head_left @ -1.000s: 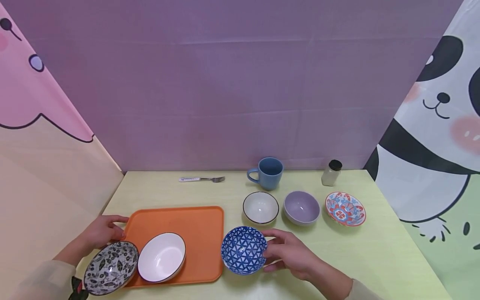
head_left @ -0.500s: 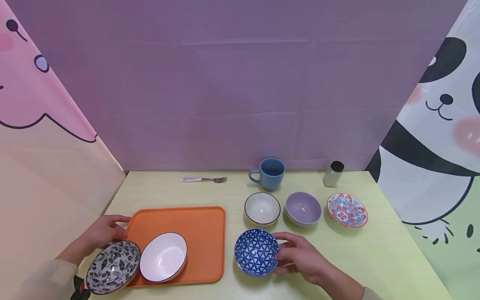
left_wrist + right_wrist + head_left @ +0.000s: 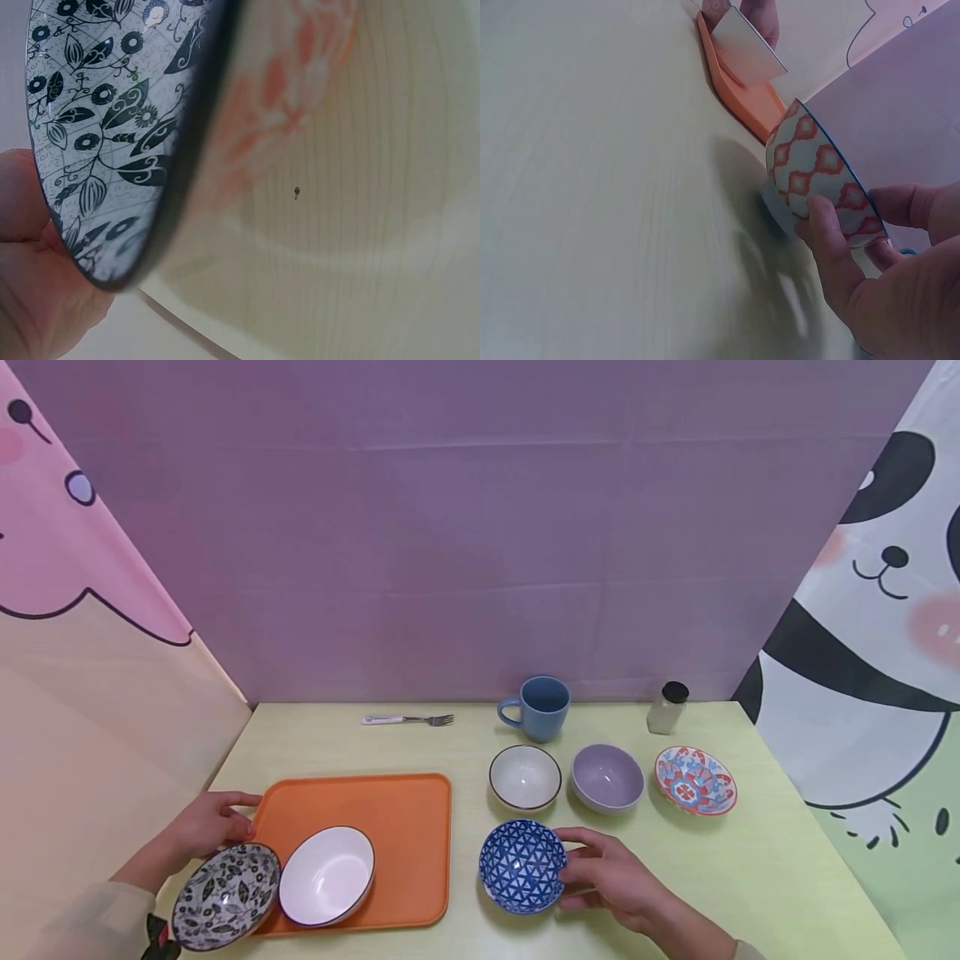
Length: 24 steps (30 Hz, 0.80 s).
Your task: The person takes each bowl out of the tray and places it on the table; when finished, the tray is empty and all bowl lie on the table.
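The right hand point(image 3: 611, 881) pinches the blue bowl point(image 3: 522, 867) by its side, right of the tray point(image 3: 408, 852); the left hand point(image 3: 207, 824) meets the floral bowl point(image 3: 225, 897) — grip hidden. Blue looks stiff, light, slick, probably breakable — best held by rim and wall.

Left hand point(image 3: 205, 825), index finger point(image 3: 242, 797) outstretched; right hand point(image 3: 615, 883), fingers point(image 3: 587, 837) in a pinch; forearms point(image 3: 684, 923) angled inward.
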Tool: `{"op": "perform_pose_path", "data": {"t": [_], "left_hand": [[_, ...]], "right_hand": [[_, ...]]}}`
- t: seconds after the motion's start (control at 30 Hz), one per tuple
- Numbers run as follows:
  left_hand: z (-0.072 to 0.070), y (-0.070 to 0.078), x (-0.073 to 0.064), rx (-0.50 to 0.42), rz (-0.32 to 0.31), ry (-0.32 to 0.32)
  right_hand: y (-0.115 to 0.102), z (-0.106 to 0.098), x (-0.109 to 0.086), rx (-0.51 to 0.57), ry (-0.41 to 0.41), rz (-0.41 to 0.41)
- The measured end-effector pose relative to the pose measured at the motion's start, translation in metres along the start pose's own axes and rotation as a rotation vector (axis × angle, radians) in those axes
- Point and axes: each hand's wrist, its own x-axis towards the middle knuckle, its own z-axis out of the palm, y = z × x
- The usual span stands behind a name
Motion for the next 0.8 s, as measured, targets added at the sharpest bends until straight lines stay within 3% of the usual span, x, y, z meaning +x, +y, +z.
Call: {"op": "perform_pose_path", "data": {"t": [0.43, 0.8], "left_hand": [[0.000, -0.007, 0.001, 0.021, 0.015, 0.005], [-0.001, -0.003, 0.001, 0.046, 0.027, 0.001]], "right_hand": [[0.008, -0.004, -0.002, 0.056, -0.018, 0.017], [0.012, -0.005, -0.004, 0.112, -0.051, 0.016]]}}
